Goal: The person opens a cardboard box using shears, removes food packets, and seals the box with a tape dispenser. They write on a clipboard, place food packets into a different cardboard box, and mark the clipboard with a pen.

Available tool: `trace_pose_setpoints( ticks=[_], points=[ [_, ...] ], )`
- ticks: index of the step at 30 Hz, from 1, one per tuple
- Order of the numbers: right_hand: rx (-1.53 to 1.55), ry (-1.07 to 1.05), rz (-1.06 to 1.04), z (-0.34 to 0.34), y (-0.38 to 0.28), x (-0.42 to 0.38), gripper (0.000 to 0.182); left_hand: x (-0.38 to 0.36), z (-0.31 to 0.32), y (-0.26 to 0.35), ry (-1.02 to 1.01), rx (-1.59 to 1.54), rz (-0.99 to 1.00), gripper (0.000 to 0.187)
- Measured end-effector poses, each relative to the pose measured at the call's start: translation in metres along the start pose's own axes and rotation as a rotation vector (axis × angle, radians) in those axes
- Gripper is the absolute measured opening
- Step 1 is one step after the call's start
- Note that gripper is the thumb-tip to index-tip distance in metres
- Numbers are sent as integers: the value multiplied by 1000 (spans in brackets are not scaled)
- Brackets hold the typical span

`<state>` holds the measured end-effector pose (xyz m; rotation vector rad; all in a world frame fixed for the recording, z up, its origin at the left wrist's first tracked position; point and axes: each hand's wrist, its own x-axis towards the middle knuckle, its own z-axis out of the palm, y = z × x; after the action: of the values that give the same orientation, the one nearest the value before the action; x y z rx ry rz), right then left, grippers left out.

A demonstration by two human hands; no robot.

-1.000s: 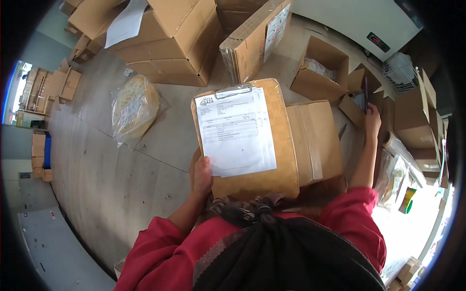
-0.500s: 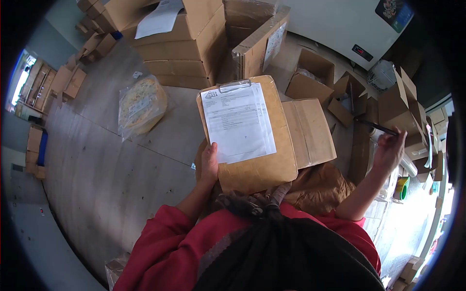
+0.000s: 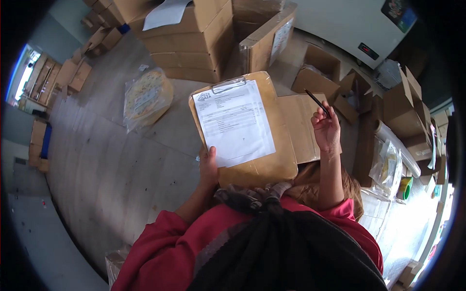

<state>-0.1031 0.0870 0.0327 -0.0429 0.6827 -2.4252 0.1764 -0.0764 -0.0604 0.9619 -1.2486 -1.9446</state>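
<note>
My left hand (image 3: 209, 167) grips the lower left edge of a brown clipboard (image 3: 257, 173), its thumb on top. Printed white sheets (image 3: 238, 128) lie on the board under a metal clip (image 3: 229, 86) at the top. The small print is too fine to read. To the right of the board, my right hand (image 3: 326, 128) is raised with its fingers closed on a dark pen (image 3: 316, 101). The pen points up and left, apart from the paper.
A plastic-wrapped pizza (image 3: 148, 97) lies on the floor at left. Stacked cartons (image 3: 189, 53) stand ahead, and a flat carton (image 3: 305, 121) is behind my right hand. Open boxes (image 3: 407, 111), a clear plastic roll (image 3: 398, 145) and a white freezer (image 3: 335, 24) are on the right.
My right hand has swung left with the pen, from beside the boxes to near the clipboard's right edge. The clipboard has tilted slightly in my left hand.
</note>
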Motion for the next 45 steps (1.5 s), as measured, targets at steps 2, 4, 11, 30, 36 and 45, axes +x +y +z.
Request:
trace_pose_setpoints(
  ticks=[2, 4, 11, 30, 36, 45],
  points=[
    [-118, 162, -24, -17, 14, 11, 24, -3, 3, 3, -30, -124, -32, 39],
    [17, -275, -68, -83, 30, 50, 26, -1, 2, 4, -12, -102, -41, 37],
    [-1022, 19, -543, -28, 85, 105, 24, 7, -1, 0, -77, -188, -94, 34],
    [-1712, -392, -394, -43, 41, 72, 16, 8, -4, 4, -51, -162, -196, 31],
    [-1883, -505, -931, -45, 24, 29, 22, 14, -9, -5, -85, -215, -195, 30],
    [-1886, -185, -846, -64, 18, 6, 10, 13, -7, -2, -83, -207, -167, 30]
  ],
)
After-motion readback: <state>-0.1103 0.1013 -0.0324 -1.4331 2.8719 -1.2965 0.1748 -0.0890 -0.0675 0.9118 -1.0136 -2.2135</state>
